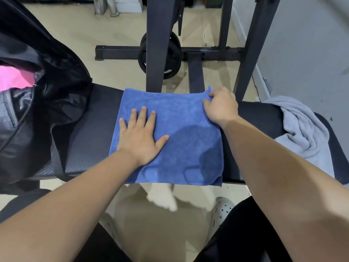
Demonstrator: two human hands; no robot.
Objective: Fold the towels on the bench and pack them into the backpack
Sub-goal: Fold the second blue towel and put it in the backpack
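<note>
Head view. Blue towel lies flat across the padded counter, its near edge hanging just over the front. It looks roughly square, so probably folded at least once; the layers can't be counted from here.

Step in hand, as judged: the next fold of this towel. To do it well:
- anchor with the flat palm so the lower layer doesn't creep
- lift the pinched corner only slightly and carry it straight across to the opposite edge
- match corners before letting go, then smooth from the crease outward

Risk: the overhanging near edge may drag the cloth off line.

Left hand: palm down on the towel's left half, fingers spread and straight, thumb out to the side, forearm low.

Right hand: at the far right corner, fingers curled, pinching the cloth edge; wrist raised a little.

Grey towel sits crumpled at the counter's right end, unfolded. Backpack is open at the left end, with something pink inside.
</note>
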